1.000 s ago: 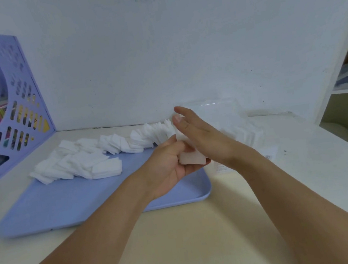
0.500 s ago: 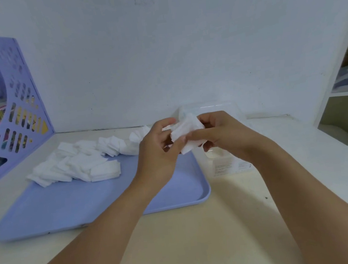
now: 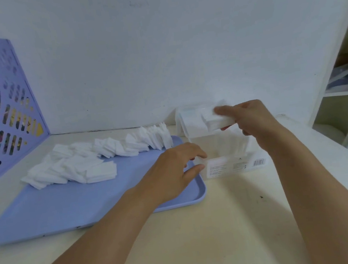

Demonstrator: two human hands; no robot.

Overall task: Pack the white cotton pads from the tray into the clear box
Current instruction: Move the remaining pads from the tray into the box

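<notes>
Loose white cotton pads (image 3: 78,165) lie in a long heap along the back of the lilac tray (image 3: 53,208). The clear box (image 3: 233,157) stands just right of the tray, its lid (image 3: 191,118) raised at the back, with a few pads visible inside. My right hand (image 3: 252,120) holds a small stack of pads (image 3: 215,120) above the box's open top. My left hand (image 3: 179,168) rests at the box's left front corner, thumb and fingers pinching the box wall.
A lilac perforated file holder (image 3: 9,103) with colourful papers stands at the far left against the white wall. A shelf unit (image 3: 344,97) rises at the right edge. The cream tabletop (image 3: 214,236) stretches in front.
Both hands held the stack of pads over the tray's right end. Now the right hand alone has carried it right, over the box, and the left hand has dropped to the box's corner.
</notes>
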